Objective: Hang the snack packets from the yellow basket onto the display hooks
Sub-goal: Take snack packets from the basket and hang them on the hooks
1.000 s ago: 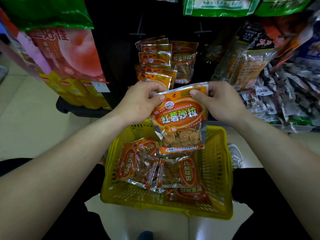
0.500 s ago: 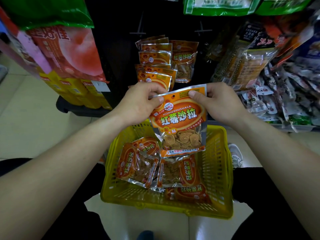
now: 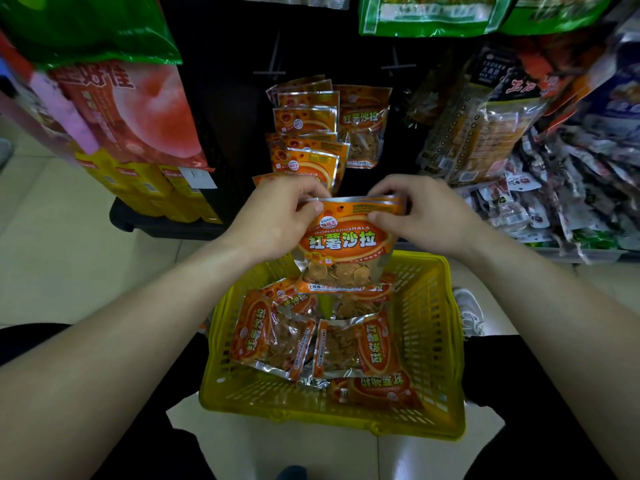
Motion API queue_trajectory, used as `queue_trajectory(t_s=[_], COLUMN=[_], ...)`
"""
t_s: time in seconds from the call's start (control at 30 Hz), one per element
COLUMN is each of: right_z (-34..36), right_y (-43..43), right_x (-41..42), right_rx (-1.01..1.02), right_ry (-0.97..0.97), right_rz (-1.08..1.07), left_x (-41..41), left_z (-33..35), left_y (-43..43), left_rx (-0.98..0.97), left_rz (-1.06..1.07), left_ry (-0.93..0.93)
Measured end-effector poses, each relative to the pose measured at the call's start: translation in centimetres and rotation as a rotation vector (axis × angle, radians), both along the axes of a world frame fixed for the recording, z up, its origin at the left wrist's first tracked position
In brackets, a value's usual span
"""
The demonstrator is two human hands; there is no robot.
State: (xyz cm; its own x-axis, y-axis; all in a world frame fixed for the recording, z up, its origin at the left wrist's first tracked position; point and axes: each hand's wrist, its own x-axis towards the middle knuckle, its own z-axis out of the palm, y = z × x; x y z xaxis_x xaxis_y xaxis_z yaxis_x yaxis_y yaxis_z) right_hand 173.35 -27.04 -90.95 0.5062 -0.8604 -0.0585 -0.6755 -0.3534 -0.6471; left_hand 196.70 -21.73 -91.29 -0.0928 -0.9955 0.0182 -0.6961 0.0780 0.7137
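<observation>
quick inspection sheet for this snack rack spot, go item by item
surface: pale tiled floor; the yellow basket sits between the person's legs.
job's things: orange packet held upright over the basket; at least three loose packets lie inside it; hung packets fill two columns on the rack; bare hooks above them.
clutter: white shoe beside the basket.
grippers: left hand and right hand each pinch the orange packet's top edge.
cables: nothing seen.
surroundings: peach bags and yellow boxes at left, mixed packets at right, green bags overhead.
</observation>
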Motion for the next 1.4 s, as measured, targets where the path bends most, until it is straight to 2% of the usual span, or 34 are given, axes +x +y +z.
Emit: queue_trajectory(t_s=[0.1, 0.17, 0.33, 0.57, 0.87, 1.0, 1.23, 1.4], right_z=[0.2, 0.1, -0.4, 0.5, 1.1, 1.0, 2.5, 3.3], right_y=[0.5, 0.8, 1.8, 1.9, 2.6, 3.1, 0.2, -4.7], right_x=[0.5, 1.0, 2.1, 1.7, 1.5, 1.7, 1.0, 0.0], right_rx=[-0.084, -0.168, -0.196, -0.111, -0.033, -0.117, -0.221, -0.267], right_ry=[0.233, 0.314, 0.345, 0.294, 0.335, 0.377, 0.488, 0.528], right_rz=[0.066, 0.086, 0.135, 0.094, 0.127, 0.163, 0.048, -0.018], left_x=[-0.3, -0.6, -1.1, -0.3, -1.2, -2.0, -2.2, 0.8], left_z=[-0.4, -0.7, -1.0, -0.8, -0.6, -0.1, 0.3, -0.7], left_y=[0.2, 0.4, 0.6, 0.8, 1.3, 1.1, -0.2, -2.0], left_rx=[-0.013, -0.026, -0.023, 0.003, -0.031, -0.045, -0.060, 0.047], left_rz=[-0.048, -0.076, -0.099, -0.045, -0.028, -0.033, 0.048, 0.099], left_ry=[-0.056, -0.109, -0.141, -0.020, -0.066, -0.053, 0.065, 0.006])
